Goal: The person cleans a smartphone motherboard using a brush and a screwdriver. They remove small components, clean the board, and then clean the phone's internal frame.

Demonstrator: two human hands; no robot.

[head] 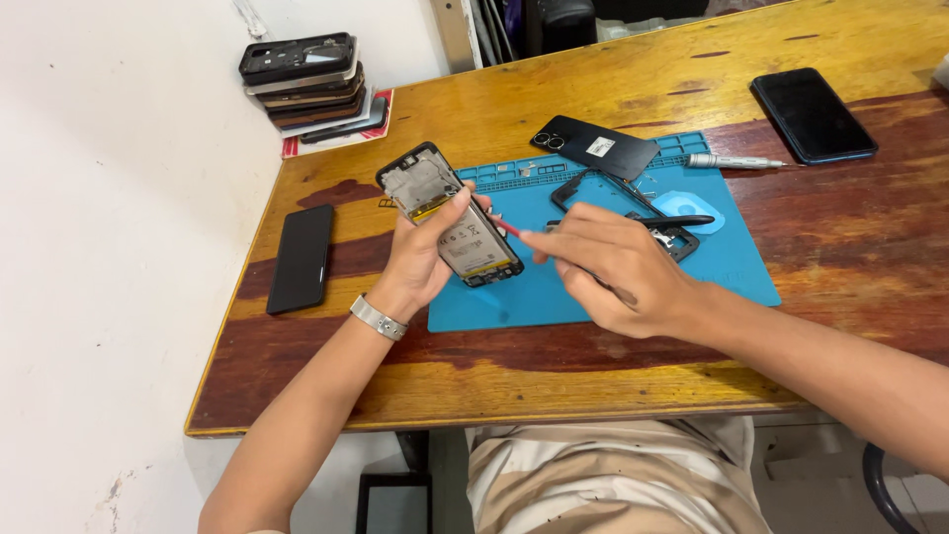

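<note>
Desk (613, 381): 1 blue mat (736, 262) at centre, 1 stack of phone frames (308, 81) at the far-left corner, 3 closed phones. Your left hand (420, 259) is wrapped round the opened phone (450, 213), held above the mat's left edge. Right hand (618, 267) pinches a thin red-tipped tool (506, 226) at its board. Step looks like internal prying; next move prob. needs light, steady pressure.
</note>
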